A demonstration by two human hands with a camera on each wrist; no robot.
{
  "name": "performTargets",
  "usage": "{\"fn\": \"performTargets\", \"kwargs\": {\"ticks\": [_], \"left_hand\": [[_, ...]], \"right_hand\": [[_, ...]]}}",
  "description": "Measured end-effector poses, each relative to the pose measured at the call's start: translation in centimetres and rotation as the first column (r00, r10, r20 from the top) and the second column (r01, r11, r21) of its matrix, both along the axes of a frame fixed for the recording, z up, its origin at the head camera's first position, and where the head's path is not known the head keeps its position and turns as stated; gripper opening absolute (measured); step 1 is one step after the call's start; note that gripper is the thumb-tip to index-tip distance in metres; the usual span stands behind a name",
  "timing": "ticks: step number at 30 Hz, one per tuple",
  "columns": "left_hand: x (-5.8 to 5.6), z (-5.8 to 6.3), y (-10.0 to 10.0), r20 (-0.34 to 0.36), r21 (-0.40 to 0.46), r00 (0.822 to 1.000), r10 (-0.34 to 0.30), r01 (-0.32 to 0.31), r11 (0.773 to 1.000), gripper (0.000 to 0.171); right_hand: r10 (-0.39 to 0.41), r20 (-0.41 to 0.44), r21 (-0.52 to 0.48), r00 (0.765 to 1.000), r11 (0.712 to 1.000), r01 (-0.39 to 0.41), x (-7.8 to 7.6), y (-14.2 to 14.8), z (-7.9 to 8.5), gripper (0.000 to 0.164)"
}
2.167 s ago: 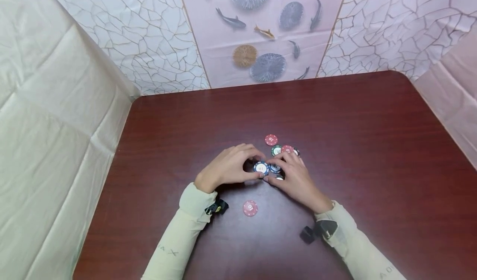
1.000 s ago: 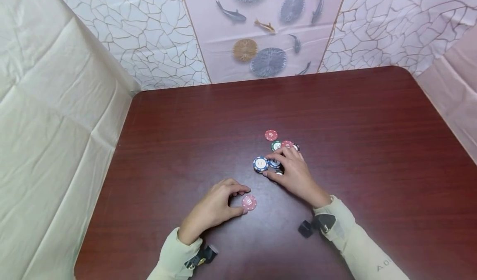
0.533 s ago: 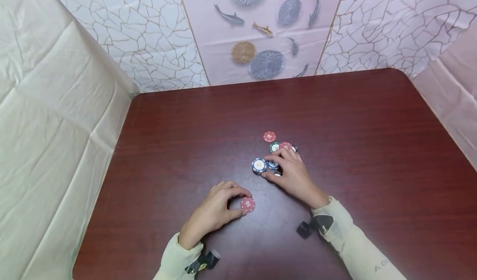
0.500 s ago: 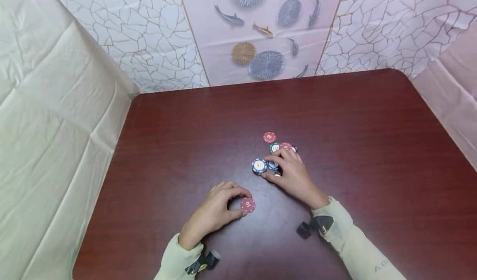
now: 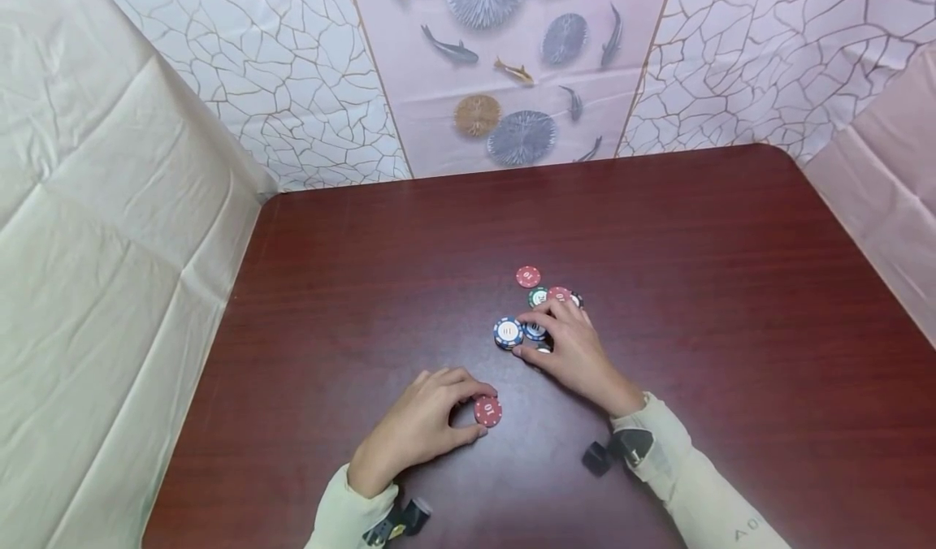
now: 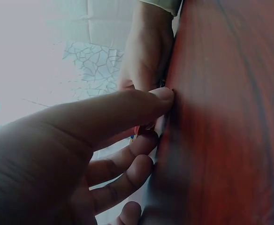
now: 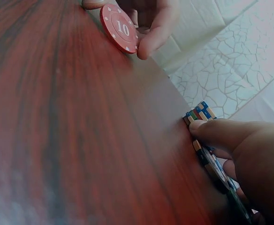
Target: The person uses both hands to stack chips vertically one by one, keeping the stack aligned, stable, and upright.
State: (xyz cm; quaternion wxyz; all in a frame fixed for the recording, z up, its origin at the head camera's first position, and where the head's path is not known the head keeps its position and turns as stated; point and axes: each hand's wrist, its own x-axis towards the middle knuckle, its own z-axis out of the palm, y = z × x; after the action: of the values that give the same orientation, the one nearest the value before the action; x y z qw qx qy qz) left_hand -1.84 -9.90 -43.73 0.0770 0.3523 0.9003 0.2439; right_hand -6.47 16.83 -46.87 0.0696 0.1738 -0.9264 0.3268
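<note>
In the head view my left hand has its index finger and thumb curled at the edges of a red poker chip marked 10. The right wrist view shows this red chip tilted up, gripped at its rim by the left hand's fingers. My right hand holds the right side of a short stack of poker chips topped by a blue and white one, its thumb touching the edge. Under the right palm, another blue chip is partly hidden. In the left wrist view, the left fingers mostly cover the chip.
Beyond the right hand lie a lone red chip, a green chip, another red chip and a partly covered black one. The dark red wooden table is bordered by hanging cloths on the left, back and right.
My left hand has left the chip stack, moved toward me to the red chip and taken its edge; the chip has tilted slightly. The right hand stays at the stack.
</note>
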Motion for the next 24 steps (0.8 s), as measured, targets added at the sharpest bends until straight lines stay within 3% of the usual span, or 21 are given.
{"fn": "performTargets", "kwargs": {"ticks": [9, 15, 24], "left_hand": [[-0.8, 0.4, 0.5, -0.002, -0.019, 1.000, -0.019, 0.019, 1.000, 0.040], [-1.0, 0.4, 0.9, 0.014, -0.029, 1.000, 0.015, -0.015, 0.999, 0.039], [-2.5, 0.8, 1.5, -0.068, -0.002, 0.996, 0.064, -0.064, 0.998, 0.040]], "right_hand": [[-0.003, -0.019, -0.002, 1.000, 1.000, 0.003, 0.1, 0.2, 0.2, 0.046], [0.008, -0.016, 0.007, 1.000, 1.000, -0.008, 0.1, 0.2, 0.1, 0.045], [0.008, -0.024, 0.011, 1.000, 1.000, -0.008, 0.2, 0.3, 0.1, 0.045]]}}
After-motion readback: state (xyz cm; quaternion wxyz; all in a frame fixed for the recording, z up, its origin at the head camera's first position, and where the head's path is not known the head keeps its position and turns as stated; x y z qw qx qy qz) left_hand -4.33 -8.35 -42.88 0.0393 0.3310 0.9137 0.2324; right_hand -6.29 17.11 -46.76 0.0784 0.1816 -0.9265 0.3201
